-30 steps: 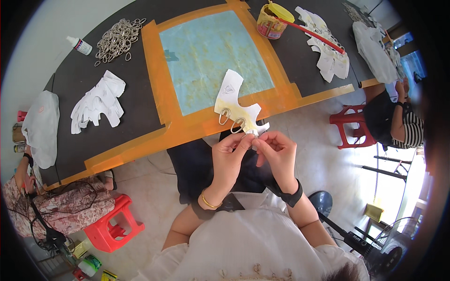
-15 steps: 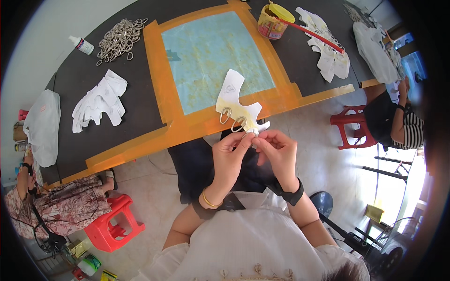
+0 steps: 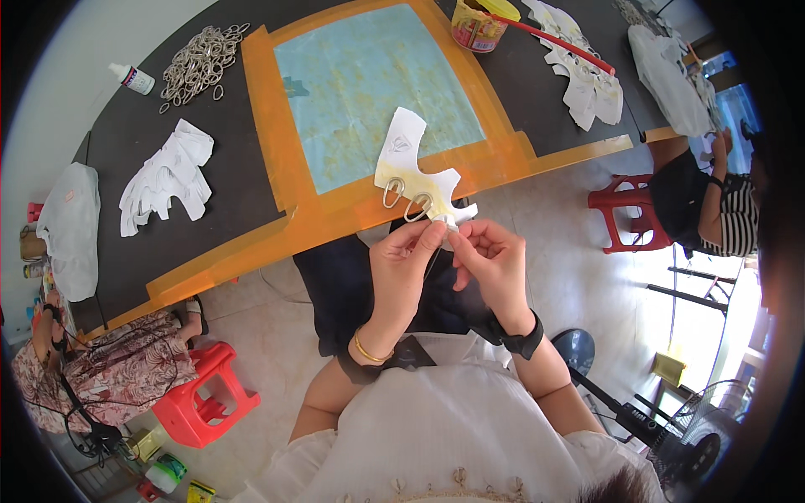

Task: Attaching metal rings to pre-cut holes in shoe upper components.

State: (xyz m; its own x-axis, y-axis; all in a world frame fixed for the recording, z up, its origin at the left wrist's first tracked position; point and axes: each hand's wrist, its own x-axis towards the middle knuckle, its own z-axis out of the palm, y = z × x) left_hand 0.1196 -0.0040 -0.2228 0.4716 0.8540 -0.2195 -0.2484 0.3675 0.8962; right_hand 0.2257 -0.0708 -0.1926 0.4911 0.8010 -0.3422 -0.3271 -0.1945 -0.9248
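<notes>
A white cut-out piece (image 3: 406, 151) with curved notches and yellowish smears lies partly over the table's near edge. Two oval metal rings (image 3: 392, 192) are attached along its left side. My left hand (image 3: 402, 260) pinches the piece's near end between thumb and fingers. Close against it, my right hand (image 3: 490, 260) pinches the same end, its fingertips nearly touching the left ones. What exactly sits between the fingertips is mostly hidden.
Orange tape (image 3: 277, 180) frames a light-blue sheet (image 3: 377, 84) on the dark table. Around it are a pile of metal rings (image 3: 201, 67), a small white bottle (image 3: 132, 79), stacked white cut-outs (image 3: 168, 176), a yellow tub (image 3: 478, 27) with a red stick (image 3: 562, 46), and finished-looking ringed cut-outs (image 3: 591, 92).
The whole view has shifted slightly, so the table appears a little further up and left. Both hands keep pinching the cut-out's near end.
</notes>
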